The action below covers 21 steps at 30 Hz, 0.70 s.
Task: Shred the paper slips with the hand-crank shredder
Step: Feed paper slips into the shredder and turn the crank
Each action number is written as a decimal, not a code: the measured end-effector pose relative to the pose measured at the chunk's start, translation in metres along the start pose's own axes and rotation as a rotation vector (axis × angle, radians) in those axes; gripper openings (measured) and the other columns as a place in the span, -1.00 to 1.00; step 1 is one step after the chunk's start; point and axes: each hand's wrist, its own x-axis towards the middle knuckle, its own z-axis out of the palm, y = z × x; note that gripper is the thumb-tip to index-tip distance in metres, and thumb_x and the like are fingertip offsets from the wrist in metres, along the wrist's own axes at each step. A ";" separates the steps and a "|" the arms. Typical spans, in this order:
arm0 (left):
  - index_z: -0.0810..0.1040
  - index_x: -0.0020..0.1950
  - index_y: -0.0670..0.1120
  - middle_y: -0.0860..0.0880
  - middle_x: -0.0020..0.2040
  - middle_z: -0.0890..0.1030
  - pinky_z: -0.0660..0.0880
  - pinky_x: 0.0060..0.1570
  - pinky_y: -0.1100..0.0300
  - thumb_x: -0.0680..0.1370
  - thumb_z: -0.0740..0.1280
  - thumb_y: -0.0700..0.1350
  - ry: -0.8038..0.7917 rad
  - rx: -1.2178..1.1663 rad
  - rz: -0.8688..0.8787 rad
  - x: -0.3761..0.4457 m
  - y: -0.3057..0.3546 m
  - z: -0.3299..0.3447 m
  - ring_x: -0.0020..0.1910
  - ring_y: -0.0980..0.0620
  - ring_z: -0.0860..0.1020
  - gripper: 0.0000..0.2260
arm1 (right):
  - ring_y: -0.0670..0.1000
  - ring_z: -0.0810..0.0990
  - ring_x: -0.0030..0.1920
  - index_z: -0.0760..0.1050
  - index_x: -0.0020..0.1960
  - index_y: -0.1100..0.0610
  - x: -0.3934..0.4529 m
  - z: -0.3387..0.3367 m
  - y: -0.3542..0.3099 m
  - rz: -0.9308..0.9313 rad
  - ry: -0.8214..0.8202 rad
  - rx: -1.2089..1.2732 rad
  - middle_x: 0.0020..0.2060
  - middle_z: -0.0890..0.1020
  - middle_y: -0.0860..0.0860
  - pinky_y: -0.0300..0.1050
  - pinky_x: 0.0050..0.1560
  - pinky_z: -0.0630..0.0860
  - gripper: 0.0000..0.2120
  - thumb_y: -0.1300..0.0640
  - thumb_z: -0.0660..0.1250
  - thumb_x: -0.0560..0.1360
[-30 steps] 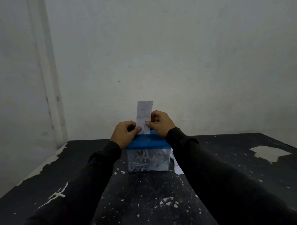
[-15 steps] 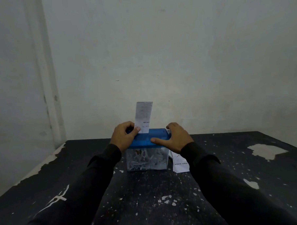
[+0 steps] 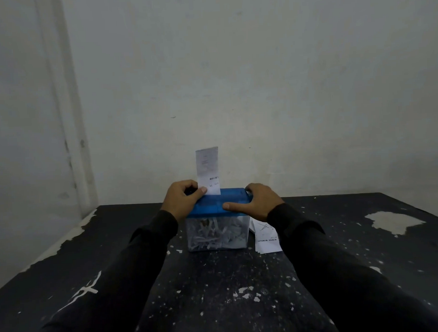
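We see the shredder [image 3: 216,217] at the table's [image 3: 117,283] centre, its blue lid [image 3: 214,203] over a clear bin [image 3: 217,232] packed with shreds. A slip [image 3: 208,170] stands upright from the lid's slot. Our left hand [image 3: 182,201], at the lid's 9 o'clock, has its fingers curled and its thumb tip pressed to the slip's lower edge. Our right hand [image 3: 261,201], at 3 o'clock, grips the lid's end, thumb along the front face and fingers hooked over the top. More slips [image 3: 266,237] lie on the table just beside the bin, at its 3 o'clock.
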 end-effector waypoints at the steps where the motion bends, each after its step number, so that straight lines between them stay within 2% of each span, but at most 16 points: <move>1: 0.58 -0.25 -0.06 0.05 -0.24 0.65 0.47 -0.29 0.40 0.59 0.44 -0.18 -0.007 0.008 0.002 0.001 -0.001 0.000 -0.32 0.25 0.58 -0.78 | 0.00 0.57 -0.18 0.48 -0.04 0.04 -0.001 -0.001 -0.001 0.007 -0.015 0.012 -0.15 0.58 -0.01 0.04 -0.12 0.62 -0.03 -0.76 0.21 -0.04; 5: 0.51 -0.33 0.00 0.14 -0.33 0.58 0.42 -0.31 0.42 0.57 0.45 -0.20 -0.005 0.069 0.017 0.002 -0.002 0.000 -0.36 0.27 0.53 -0.70 | 0.00 0.58 -0.11 0.45 0.10 0.08 -0.001 -0.006 -0.004 0.051 -0.094 0.014 -0.05 0.59 -0.01 -0.01 -0.09 0.62 -0.06 -0.67 0.32 0.08; 7: 0.55 -0.27 -0.04 0.06 -0.23 0.64 0.44 -0.28 0.43 0.57 0.45 -0.19 -0.016 0.094 0.007 0.003 -0.003 0.000 -0.27 0.24 0.57 -0.77 | 0.02 0.58 -0.06 0.44 0.18 0.08 0.002 -0.009 -0.004 0.076 -0.138 0.013 0.01 0.58 0.02 -0.02 -0.06 0.61 -0.06 -0.64 0.35 0.12; 9: 0.59 -0.19 -0.12 -0.03 -0.11 0.68 0.50 -0.22 0.41 0.57 0.45 -0.19 -0.023 0.118 -0.005 0.005 -0.003 0.000 -0.15 0.14 0.62 -0.85 | 0.01 0.59 -0.07 0.47 0.15 0.09 0.003 -0.009 -0.005 0.094 -0.179 0.012 0.00 0.60 0.02 -0.04 -0.06 0.60 -0.05 -0.65 0.33 0.11; 12: 0.60 -0.11 -0.25 -0.09 -0.05 0.68 0.50 -0.19 0.33 0.57 0.44 -0.20 -0.024 0.160 -0.005 0.007 -0.005 0.001 -0.11 0.03 0.62 -0.87 | 0.00 0.60 -0.11 0.50 0.09 0.08 0.003 -0.010 -0.006 0.112 -0.197 0.008 -0.08 0.61 0.00 -0.08 -0.14 0.57 -0.11 -0.65 0.33 0.13; 15: 0.58 -0.08 -0.25 -0.11 0.00 0.66 0.47 -0.18 0.35 0.58 0.44 -0.18 -0.035 0.185 0.005 0.008 -0.006 0.001 -0.04 -0.04 0.61 -0.86 | 0.02 0.62 -0.10 0.51 0.12 0.10 0.003 -0.013 -0.009 0.141 -0.224 0.017 -0.09 0.63 0.01 -0.10 -0.16 0.57 -0.11 -0.62 0.36 0.16; 17: 0.58 -0.02 -0.22 -0.11 0.04 0.64 0.49 -0.14 0.32 0.58 0.44 -0.08 -0.074 0.192 0.018 0.008 -0.006 0.002 0.01 -0.07 0.60 -0.80 | 0.01 0.63 -0.09 0.52 0.15 0.11 0.003 -0.013 -0.009 0.153 -0.245 0.032 -0.07 0.64 0.02 -0.10 -0.13 0.59 -0.10 -0.61 0.37 0.16; 21: 0.58 0.14 -0.07 -0.01 0.09 0.63 0.62 0.00 0.04 0.40 0.41 0.43 -0.115 0.251 0.056 0.005 -0.010 0.004 0.05 0.02 0.61 -0.38 | 0.00 0.63 -0.10 0.51 0.18 0.12 -0.001 -0.012 -0.009 0.184 -0.232 0.041 -0.07 0.63 0.03 -0.12 -0.17 0.58 -0.07 -0.61 0.36 0.15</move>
